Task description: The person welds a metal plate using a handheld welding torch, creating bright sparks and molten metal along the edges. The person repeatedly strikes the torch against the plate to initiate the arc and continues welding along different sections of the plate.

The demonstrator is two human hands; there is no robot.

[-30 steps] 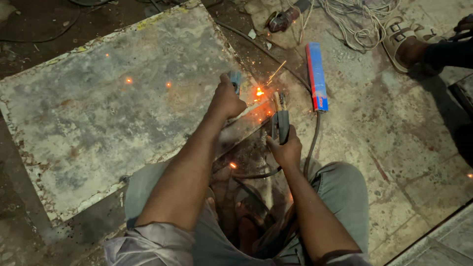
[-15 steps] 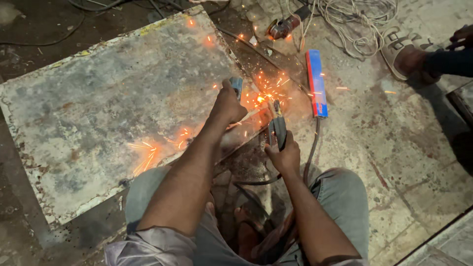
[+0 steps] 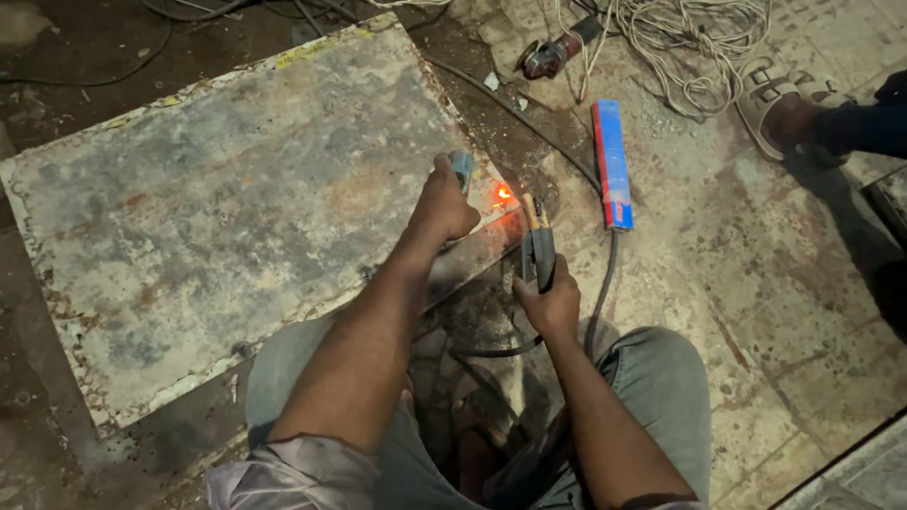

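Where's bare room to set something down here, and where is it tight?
Free: most of the big metal sheet left of the left hand; the tiled floor right of the blue box. Crowded: around the glowing spot by the right hand, and the top edge with grinder and rope.

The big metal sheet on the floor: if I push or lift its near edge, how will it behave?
The metal sheet looks broad, flat and rusty, so probably heavy and stiff; it would likely scrape rather than slide freely. The left hand rests on its edge beside a glowing spot, so that corner is likely hot. Its ragged edges may cut.
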